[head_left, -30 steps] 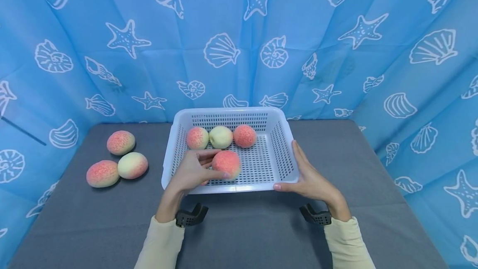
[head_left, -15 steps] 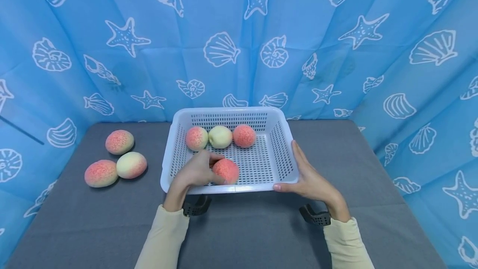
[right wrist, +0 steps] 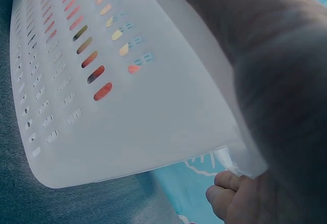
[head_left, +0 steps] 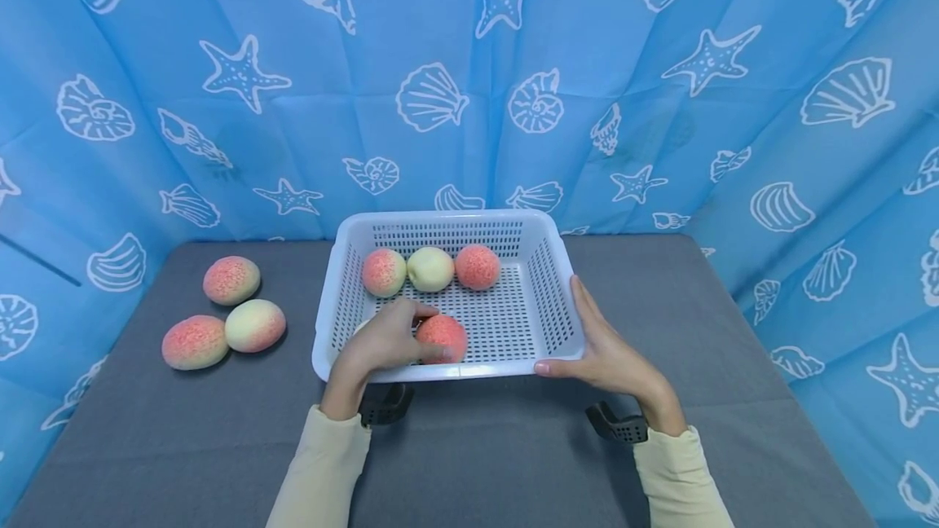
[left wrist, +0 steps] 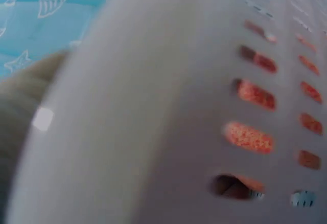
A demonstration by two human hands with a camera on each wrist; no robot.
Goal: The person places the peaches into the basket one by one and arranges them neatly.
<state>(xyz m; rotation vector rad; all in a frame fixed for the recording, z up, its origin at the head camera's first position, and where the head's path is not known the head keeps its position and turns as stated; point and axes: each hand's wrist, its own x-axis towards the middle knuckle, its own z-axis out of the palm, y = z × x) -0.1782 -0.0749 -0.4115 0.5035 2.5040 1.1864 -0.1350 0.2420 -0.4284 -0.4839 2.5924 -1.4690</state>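
My left hand reaches over the front rim of a white perforated plastic basket. Its fingers and thumb hold a pink peach low inside, near the front wall; pink also shows through the slots in the left wrist view. My right hand grips the basket's front right corner, thumb on the front rim and fingers along the right side. Along the back of the basket sit a pink-yellow peach, a pale peach and a red peach. A sliver of another pale one shows beside my left hand, mostly hidden.
On the grey-covered table, left of the basket, lie three more peaches: one at the back, a pale one and a pink one. A blue shell-print curtain hangs behind the basket and along both sides.
My left hand has lowered the pink peach into the basket and brought it closer to the front wall. My right hand keeps its grip on the corner.
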